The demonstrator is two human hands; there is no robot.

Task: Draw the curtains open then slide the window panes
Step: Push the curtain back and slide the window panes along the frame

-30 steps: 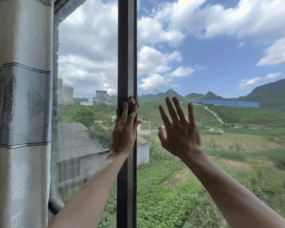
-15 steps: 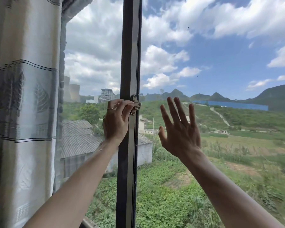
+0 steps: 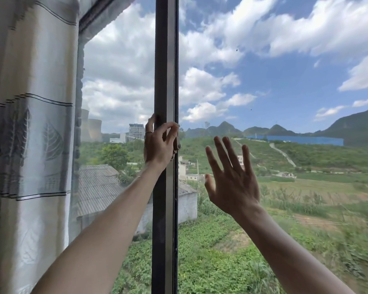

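Observation:
A pale patterned curtain point(image 3: 30, 145) hangs bunched at the left edge of the window. A dark vertical window frame point(image 3: 165, 60) runs down the middle, where the two glass panes meet. My left hand point(image 3: 158, 145) wraps around this frame at mid height, its fingers pinched on the small metal latch point(image 3: 177, 146) on the frame's right side. To the right, my right hand point(image 3: 232, 179) lies flat, fingers spread, against the right glass pane point(image 3: 285, 92). The left pane point(image 3: 119, 81) shows between curtain and frame.
A rough wall edge point(image 3: 79, 102) borders the window behind the curtain. Outside are fields, a grey roofed building, hills and sky.
My left hand has turned on the frame and curled its fingers over the latch, which has swung downward. My right hand stays flat on the right pane. The view has shifted slightly.

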